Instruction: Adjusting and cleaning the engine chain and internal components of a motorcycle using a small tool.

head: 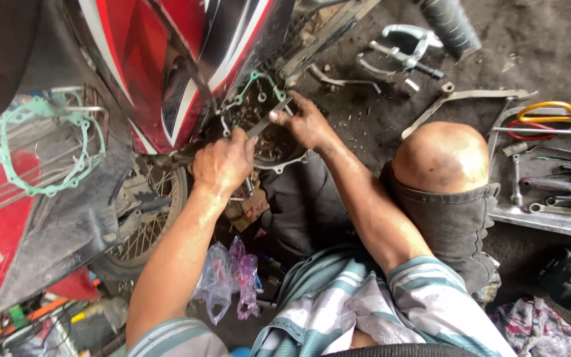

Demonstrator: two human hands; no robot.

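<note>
Two hands work at the engine: the left hand [223, 164] and the right hand [305, 120], sharing one flat metal blade [267, 118]. Two green gaskets show, one gasket [41, 149] on the red rack, the other gasket [254, 82] on the engine case. One spoked wheel [150, 218]. One tool tray [550, 218]. Two plastic bags [229, 277].

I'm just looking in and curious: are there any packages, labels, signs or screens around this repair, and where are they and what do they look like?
Small cardboard box: below the left hand, brownish with a red-marked label.
Plastic bags: on the ground beside the spoked wheel, crumpled, one clear, one pinkish-purple.
No signs or screens show.
</note>
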